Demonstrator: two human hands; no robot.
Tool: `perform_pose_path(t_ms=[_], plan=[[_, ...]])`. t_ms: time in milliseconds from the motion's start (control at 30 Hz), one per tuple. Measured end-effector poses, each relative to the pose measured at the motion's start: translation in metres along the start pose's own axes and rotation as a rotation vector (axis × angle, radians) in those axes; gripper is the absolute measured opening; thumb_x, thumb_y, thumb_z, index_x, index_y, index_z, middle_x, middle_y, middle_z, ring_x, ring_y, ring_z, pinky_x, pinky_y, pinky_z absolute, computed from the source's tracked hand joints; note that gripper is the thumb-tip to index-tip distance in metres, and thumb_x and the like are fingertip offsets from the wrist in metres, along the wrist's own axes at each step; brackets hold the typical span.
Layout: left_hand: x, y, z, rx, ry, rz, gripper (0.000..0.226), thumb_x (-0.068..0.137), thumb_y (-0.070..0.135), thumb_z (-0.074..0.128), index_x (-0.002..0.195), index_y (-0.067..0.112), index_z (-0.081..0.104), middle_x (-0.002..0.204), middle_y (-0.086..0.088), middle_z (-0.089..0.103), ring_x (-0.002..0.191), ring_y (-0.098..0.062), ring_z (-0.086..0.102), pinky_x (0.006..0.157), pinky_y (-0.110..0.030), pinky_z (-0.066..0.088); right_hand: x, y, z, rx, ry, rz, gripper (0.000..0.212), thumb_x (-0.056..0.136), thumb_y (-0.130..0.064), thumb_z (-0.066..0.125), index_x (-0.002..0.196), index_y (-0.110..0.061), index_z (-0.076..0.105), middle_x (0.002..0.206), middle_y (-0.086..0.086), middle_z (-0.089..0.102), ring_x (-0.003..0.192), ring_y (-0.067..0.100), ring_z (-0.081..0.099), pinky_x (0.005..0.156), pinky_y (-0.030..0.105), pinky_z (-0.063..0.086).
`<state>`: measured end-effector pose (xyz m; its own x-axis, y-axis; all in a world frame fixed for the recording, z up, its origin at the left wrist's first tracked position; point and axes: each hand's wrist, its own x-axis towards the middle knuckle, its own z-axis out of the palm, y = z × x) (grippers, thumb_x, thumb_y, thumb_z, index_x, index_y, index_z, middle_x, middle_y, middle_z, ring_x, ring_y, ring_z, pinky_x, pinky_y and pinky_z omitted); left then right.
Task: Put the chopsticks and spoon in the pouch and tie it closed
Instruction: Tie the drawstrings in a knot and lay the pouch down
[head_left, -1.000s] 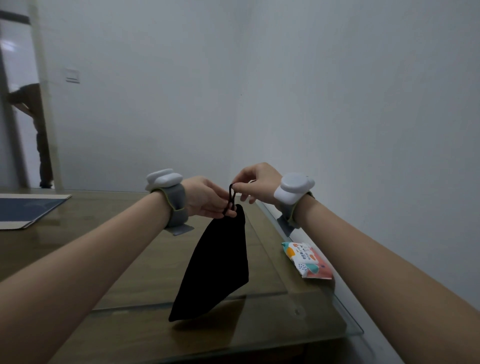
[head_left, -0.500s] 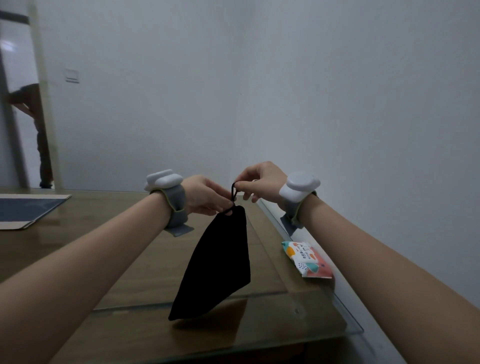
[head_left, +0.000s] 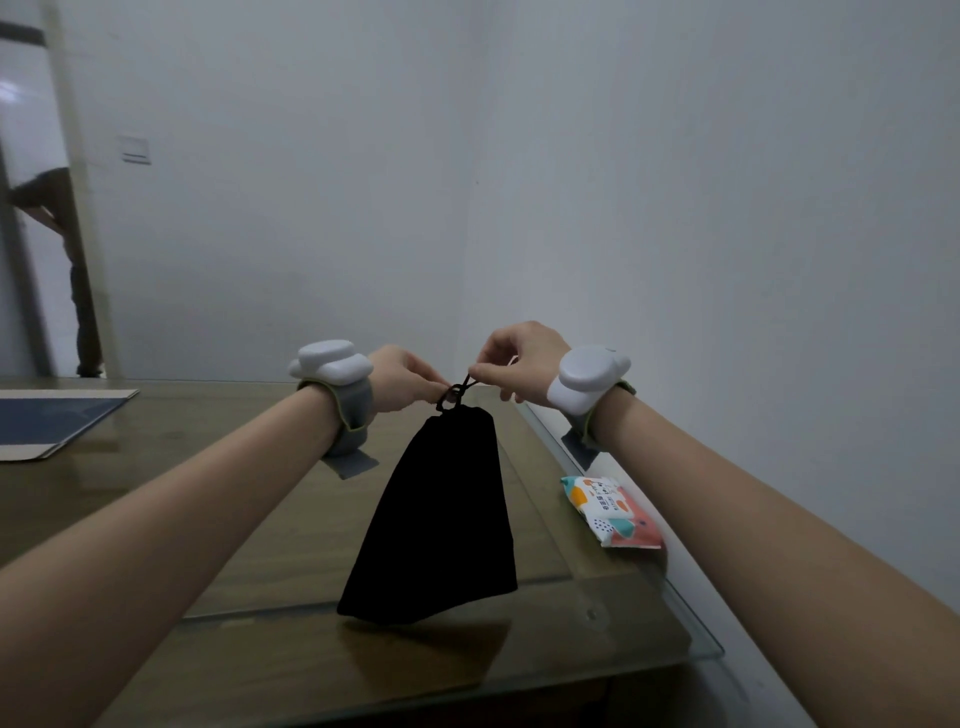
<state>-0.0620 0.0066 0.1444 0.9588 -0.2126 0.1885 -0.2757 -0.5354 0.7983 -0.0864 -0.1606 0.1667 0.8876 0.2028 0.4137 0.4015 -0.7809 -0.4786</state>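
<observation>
A black cloth pouch (head_left: 439, 525) hangs in the air above the table, its neck gathered tight at the top. Its thin black drawstring (head_left: 456, 393) forms small loops just above the neck. My left hand (head_left: 402, 381) pinches the string on the left side. My right hand (head_left: 519, 358) pinches the other strand, slightly higher and to the right. The pouch's bottom edge hovers just over the glass table top. No chopsticks or spoon are visible; what is inside the pouch is hidden.
The wooden table (head_left: 218, 467) carries a glass sheet. A colourful pack of wipes (head_left: 610, 512) lies near the right edge by the wall. A blue and white folder (head_left: 47, 421) lies far left. A person (head_left: 57, 260) stands in the doorway at far left.
My hands have pulled slightly apart and the string's loop has tightened down onto the pouch's neck. The pouch swung a little to the right.
</observation>
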Motion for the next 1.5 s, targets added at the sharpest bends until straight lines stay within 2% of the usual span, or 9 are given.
perform_pose_path(t_ms=[100,233,467,600,767,933,1200,1333,1500], plan=[[0.004,0.002,0.002,0.000,0.017,-0.029,0.021,0.082,0.019,0.064,0.099,0.008,0.072,0.076,-0.006,0.053,0.064,-0.011,0.040,0.054,-0.022,0.031,-0.001,0.004,-0.002,-0.075,0.018,0.047,0.010,0.082,-0.022,0.062,0.077,-0.015,0.066,0.064,-0.003,0.063,0.058,0.019,0.063,0.046,0.013,0.043],[0.005,0.000,-0.001,-0.120,-0.004,-0.143,0.013,0.085,0.014,0.058,0.074,0.017,0.064,0.080,0.000,0.058,0.067,-0.011,0.044,0.058,-0.023,0.029,-0.003,0.013,-0.002,-0.140,0.024,0.130,0.009,0.084,-0.017,0.055,0.078,-0.012,0.061,0.073,0.005,0.064,0.070,0.025,0.065,0.063,0.032,0.052],[0.004,-0.001,0.005,-0.279,-0.112,-0.293,0.024,0.089,0.012,0.049,0.065,0.019,0.050,0.071,0.003,0.052,0.059,-0.007,0.041,0.058,-0.025,0.026,-0.004,0.020,-0.001,-0.251,-0.006,0.165,0.013,0.086,-0.016,0.051,0.074,-0.016,0.054,0.090,0.010,0.070,0.087,0.030,0.068,0.075,0.033,0.054],[0.005,0.010,0.010,-0.123,-0.125,-0.236,0.016,0.083,0.011,0.058,0.067,0.015,0.053,0.071,-0.001,0.054,0.058,-0.011,0.043,0.057,-0.023,0.028,-0.003,0.012,-0.003,-0.152,0.008,0.088,0.008,0.087,-0.017,0.052,0.081,-0.014,0.057,0.086,0.011,0.071,0.070,0.026,0.067,0.054,0.020,0.043],[0.007,0.010,0.013,0.066,-0.097,-0.117,0.020,0.079,0.035,0.065,0.080,0.015,0.066,0.078,0.001,0.059,0.070,-0.013,0.048,0.057,-0.023,0.033,-0.004,0.006,-0.008,-0.166,0.035,-0.005,0.009,0.088,-0.018,0.055,0.086,-0.014,0.062,0.091,0.013,0.073,0.064,0.021,0.061,0.074,0.028,0.050],[0.009,0.011,0.015,0.188,-0.085,-0.009,0.024,0.083,0.038,0.059,0.077,0.015,0.065,0.081,-0.005,0.056,0.076,-0.019,0.045,0.055,-0.025,0.031,-0.002,0.006,-0.005,-0.107,0.034,-0.034,0.008,0.087,-0.019,0.056,0.079,-0.017,0.058,0.078,0.005,0.068,0.059,0.021,0.064,0.051,0.015,0.041],[0.005,0.009,0.016,0.185,-0.148,0.007,0.018,0.083,0.033,0.063,0.076,0.016,0.063,0.068,-0.002,0.052,0.059,-0.010,0.041,0.049,-0.020,0.030,0.001,0.010,-0.002,-0.100,0.042,-0.042,0.009,0.087,-0.018,0.056,0.079,-0.017,0.058,0.076,0.003,0.067,0.056,0.020,0.062,0.049,0.014,0.039],[0.004,0.008,0.013,0.144,-0.136,0.039,0.018,0.086,0.031,0.059,0.078,0.015,0.062,0.074,-0.004,0.054,0.069,-0.015,0.044,0.055,-0.023,0.031,0.004,0.016,-0.004,-0.093,0.061,0.004,0.009,0.088,-0.017,0.054,0.080,-0.015,0.057,0.072,0.003,0.066,0.055,0.021,0.061,0.038,0.004,0.037],[0.002,0.008,0.010,-0.037,-0.101,0.039,0.026,0.089,0.023,0.053,0.063,0.021,0.054,0.070,0.001,0.049,0.069,-0.013,0.041,0.060,-0.025,0.029,0.006,0.031,0.001,-0.090,-0.023,0.153,0.015,0.087,-0.022,0.048,0.082,-0.013,0.059,0.065,-0.001,0.065,0.048,0.015,0.057,0.039,0.015,0.040]])
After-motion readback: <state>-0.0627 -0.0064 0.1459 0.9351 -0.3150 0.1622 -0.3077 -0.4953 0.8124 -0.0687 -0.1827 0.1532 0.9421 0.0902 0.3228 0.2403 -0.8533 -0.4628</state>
